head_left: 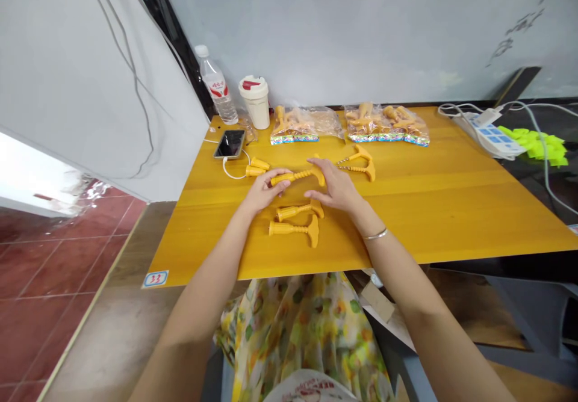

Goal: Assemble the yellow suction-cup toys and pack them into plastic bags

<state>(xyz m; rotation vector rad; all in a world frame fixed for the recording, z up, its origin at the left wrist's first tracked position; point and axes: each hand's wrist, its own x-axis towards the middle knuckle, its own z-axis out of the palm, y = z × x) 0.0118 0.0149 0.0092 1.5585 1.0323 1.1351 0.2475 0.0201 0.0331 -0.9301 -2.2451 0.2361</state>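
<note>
Both my hands hold one orange plastic T-handled piece (298, 177) just above the yellow table (451, 203). My left hand (264, 189) pinches its ribbed sleeve end; my right hand (334, 186) wraps its handle end. Two more assembled orange pieces (295, 210) (295, 229) lie right below my hands. Two orange-handled corkscrews with bare metal screws (359, 164) lie just beyond my right hand. Two small orange caps (257, 167) lie to the left of my left hand.
Two clear bags of orange parts (304, 124) (388, 123) lie at the table's back. A phone on a cable (230, 144), a water bottle (217, 92) and a white cup (255, 102) stand back left. A power strip (490, 134) and green plastic pieces (539, 143) are at right.
</note>
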